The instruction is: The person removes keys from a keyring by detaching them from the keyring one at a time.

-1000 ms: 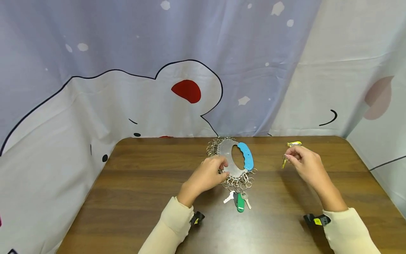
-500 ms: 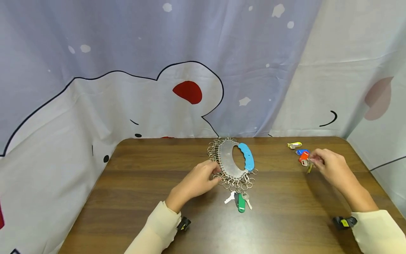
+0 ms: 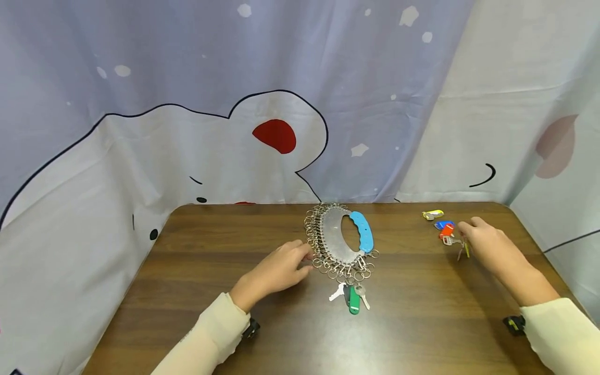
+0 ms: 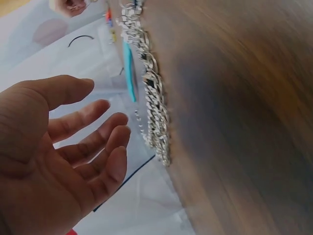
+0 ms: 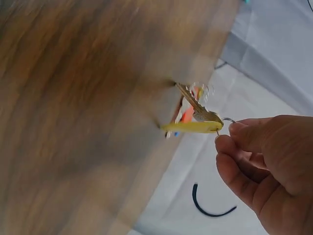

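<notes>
My right hand [image 3: 492, 247] pinches the ring of a key with a yellow tag [image 5: 195, 127] between thumb and finger. The key [image 5: 198, 105] and tag hang from that ring low over the table at the right. Just left of it lie a red key tag [image 3: 447, 230] with a key, and a blue key tag [image 3: 444, 225]. My left hand [image 3: 276, 266] is relaxed and holds nothing, its fingers loosely bent beside the left edge of a key holder. That holder is a curved metal plate [image 3: 333, 237] with a blue handle [image 3: 364, 232] and several clip rings [image 3: 337, 271] along its rim.
Keys with a green tag [image 3: 354, 302] lie in front of the holder. Farther back at the right lies a yellow-tagged key [image 3: 432, 214]. Behind the brown wooden table [image 3: 211, 229] hangs a patterned curtain [image 3: 365, 104].
My right hand has moved right with the yellow-tagged key, and the red and blue tags have come into view. My left hand has drawn back leftward from the holder.
</notes>
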Demonstrator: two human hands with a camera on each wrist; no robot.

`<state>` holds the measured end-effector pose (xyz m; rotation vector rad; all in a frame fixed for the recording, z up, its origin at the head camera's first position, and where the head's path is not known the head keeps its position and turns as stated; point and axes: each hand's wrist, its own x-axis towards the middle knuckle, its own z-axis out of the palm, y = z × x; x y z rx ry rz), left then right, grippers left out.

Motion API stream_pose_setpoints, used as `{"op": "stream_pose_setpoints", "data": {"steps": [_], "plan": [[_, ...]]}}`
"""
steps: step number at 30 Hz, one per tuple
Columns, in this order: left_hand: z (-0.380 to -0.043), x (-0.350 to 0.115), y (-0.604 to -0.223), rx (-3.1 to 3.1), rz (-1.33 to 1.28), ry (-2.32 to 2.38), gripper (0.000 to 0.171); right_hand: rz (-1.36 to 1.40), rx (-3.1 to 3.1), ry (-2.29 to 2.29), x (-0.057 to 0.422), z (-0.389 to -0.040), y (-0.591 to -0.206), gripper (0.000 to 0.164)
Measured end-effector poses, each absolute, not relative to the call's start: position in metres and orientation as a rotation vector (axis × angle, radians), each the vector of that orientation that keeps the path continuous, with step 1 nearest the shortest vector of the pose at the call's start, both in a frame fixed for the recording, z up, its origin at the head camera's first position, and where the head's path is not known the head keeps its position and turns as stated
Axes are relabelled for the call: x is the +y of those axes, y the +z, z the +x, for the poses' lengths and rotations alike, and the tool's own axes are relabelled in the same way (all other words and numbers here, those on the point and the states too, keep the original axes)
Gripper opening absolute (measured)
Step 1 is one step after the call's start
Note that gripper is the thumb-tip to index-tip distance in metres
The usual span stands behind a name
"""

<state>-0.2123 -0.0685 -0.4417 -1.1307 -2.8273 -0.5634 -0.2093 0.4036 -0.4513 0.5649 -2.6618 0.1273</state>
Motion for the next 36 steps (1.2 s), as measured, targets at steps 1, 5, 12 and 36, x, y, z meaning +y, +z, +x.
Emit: {"op": "stream_pose_setpoints", "data": {"steps": [1, 5, 12, 36], "plan": [[-0.213, -0.070, -0.441, -2.826, -1.131, -0.545, 0.012, 0.584, -2.671, 0.114, 0.400, -0.211, -0.452, 0.021], [-0.214, -0.071, -0.444, -2.797, -1.135, -0.526, 0.014, 0.632, -2.713, 0.077, 0.390, -0.217, -0.456, 0.024], [-0.210, -0.066, -0.459, -2.777, -1.186, -0.660, 0.025, 0.700, -2.768, 0.025, 0.378, -0.228, -0.468, 0.019], [-0.207, -0.055, -0.466, -2.779, -1.172, -0.672, 0.035, 0.716, -2.654, 0.486, 0.306, -0.207, -0.458, 0.010]]}}
